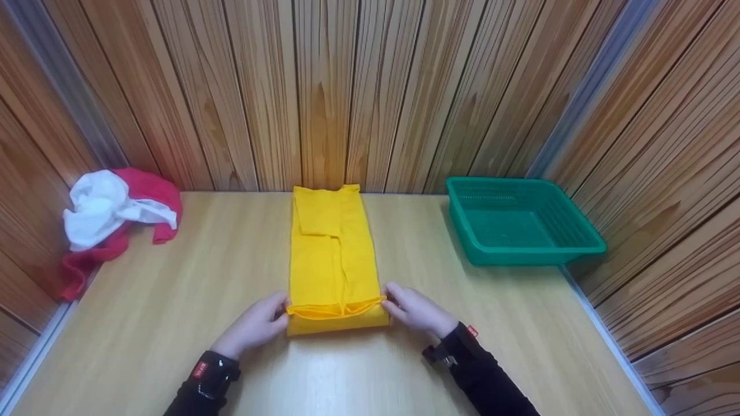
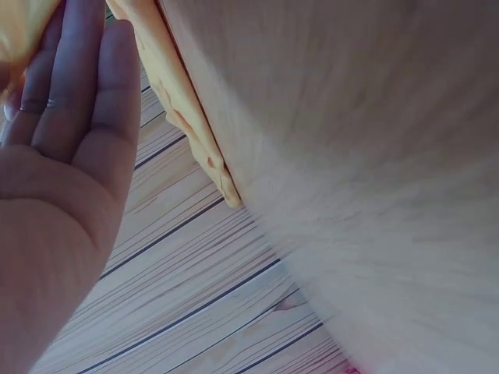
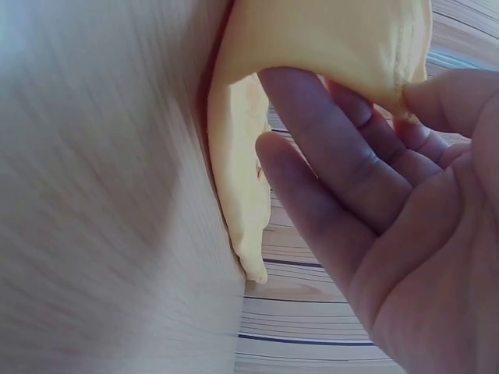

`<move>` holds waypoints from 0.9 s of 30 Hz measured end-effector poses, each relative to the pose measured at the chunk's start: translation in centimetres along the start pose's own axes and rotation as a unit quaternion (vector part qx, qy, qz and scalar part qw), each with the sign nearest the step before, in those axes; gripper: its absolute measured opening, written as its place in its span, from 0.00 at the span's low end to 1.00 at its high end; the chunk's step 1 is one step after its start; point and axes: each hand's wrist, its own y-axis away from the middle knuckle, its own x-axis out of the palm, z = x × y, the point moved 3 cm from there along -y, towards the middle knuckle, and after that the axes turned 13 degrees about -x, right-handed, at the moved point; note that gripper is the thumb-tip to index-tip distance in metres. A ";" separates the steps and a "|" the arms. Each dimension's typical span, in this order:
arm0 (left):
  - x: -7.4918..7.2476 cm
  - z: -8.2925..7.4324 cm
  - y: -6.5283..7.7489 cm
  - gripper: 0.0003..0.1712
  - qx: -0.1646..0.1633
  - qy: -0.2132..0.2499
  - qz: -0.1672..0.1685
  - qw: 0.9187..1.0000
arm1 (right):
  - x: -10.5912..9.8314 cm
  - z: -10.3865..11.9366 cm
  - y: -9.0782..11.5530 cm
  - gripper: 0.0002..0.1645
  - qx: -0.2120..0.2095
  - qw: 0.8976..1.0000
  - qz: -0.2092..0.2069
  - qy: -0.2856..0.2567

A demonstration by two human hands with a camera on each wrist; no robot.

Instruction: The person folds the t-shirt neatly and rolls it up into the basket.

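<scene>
A yellow shirt [image 1: 315, 266], folded into a long narrow strip with a sleeve laid across it, stretches from the back wall toward the person. Its near end is turned up and over, with the layered edge gaping a little. At the left corner of that fold, my left hand [image 1: 257, 323] pinches the cloth between thumb and fingers. My right hand [image 1: 416, 309] pinches the opposite corner. In the right wrist view, the thumb presses the shirt's edge [image 3: 335, 39] while the other fingers reach beneath it. The left wrist view shows the left fingers [image 2: 70, 86] beside the yellow cloth, the thumb mostly hidden.
A green plastic basket [image 1: 535, 250] stands at the back right of the wooden table [image 1: 191, 289]. Against the left wall lies a crumpled heap of white cloth [image 1: 98, 211] and red cloth [image 1: 153, 193]. Wood-panelled walls [image 1: 324, 92] enclose the table's back and sides.
</scene>
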 end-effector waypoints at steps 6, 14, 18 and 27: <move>0.0 0.1 -0.7 0.07 -0.028 0.009 -0.029 0.999 | -0.1 -0.5 -0.7 0.05 0.011 1.000 -0.018 0.022; -0.1 0.0 -1.9 0.06 -0.026 0.015 -0.078 0.997 | -0.4 -1.2 -1.7 0.04 0.020 0.998 -0.048 0.040; -0.1 0.2 -2.6 0.06 -0.047 0.025 -0.074 0.996 | -0.3 -1.8 -2.0 0.05 0.039 0.997 -0.053 0.044; -0.2 0.4 -3.8 0.05 -0.074 0.018 -0.067 0.995 | -0.4 -2.8 -3.1 0.05 0.055 0.995 -0.057 0.054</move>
